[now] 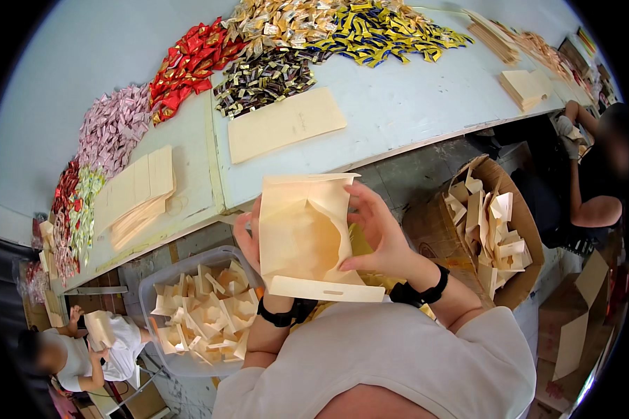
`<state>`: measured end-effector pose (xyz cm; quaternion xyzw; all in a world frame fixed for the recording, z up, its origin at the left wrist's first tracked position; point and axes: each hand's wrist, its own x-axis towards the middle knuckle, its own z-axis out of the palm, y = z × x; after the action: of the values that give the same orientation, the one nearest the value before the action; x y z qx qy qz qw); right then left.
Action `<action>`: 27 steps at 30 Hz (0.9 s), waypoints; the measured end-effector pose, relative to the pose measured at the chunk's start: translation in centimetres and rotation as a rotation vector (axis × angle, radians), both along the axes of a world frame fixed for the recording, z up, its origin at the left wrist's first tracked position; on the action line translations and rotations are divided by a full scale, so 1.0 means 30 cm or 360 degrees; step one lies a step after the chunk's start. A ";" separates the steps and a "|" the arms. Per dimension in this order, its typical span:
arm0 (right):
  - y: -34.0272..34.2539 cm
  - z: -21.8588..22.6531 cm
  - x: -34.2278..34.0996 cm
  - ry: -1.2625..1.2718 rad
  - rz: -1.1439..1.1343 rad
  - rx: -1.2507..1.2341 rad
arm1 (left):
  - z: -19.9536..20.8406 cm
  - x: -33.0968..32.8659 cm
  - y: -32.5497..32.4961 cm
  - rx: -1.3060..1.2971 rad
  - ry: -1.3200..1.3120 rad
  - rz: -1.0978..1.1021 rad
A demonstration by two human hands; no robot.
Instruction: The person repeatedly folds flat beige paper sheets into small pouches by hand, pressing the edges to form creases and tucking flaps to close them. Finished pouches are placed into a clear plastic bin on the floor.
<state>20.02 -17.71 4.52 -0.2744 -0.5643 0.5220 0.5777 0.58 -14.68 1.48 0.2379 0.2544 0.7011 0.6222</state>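
A cream paper box [278,223], partly folded into shape, is held in front of my chest. Its hollow inside faces up, and a flap with a narrow slot stands out along its near edge. My left hand [247,241] grips the left side, its fingers partly hidden behind the paper. On the other side, my right hand [379,234] pinches the wall, thumb near the lower right and fingertips at the upper corner. Just beyond the box, a flat stack of cream paper sheets [286,127] lies on the table [398,105].
To my left, a clear plastic bin [144,286] holds folded boxes; at right, a cardboard carton [426,227] holds more. Wrapped candies [185,66] lie in coloured heaps along the table's far side. Another paper stack [136,185] sits at left. Co-workers sit at both sides.
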 end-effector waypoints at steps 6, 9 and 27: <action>0.025 0.021 0.042 -0.0019 0.0064 0.0090 | -0.016 0.002 -0.020 0.0618 0.0331 0.0025; 0.032 0.046 0.081 -0.0055 0.0042 0.0137 | 0.055 -0.005 -0.039 0.0615 0.0541 -0.0098; 0.019 0.056 0.126 -0.0273 -0.0095 0.0576 | 0.115 -0.034 -0.068 0.0853 0.1061 -0.0289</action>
<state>23.81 -17.13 6.19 -0.2262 -0.6876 0.3696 0.5826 -0.45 -16.71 4.91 0.6257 0.2284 0.5696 0.4815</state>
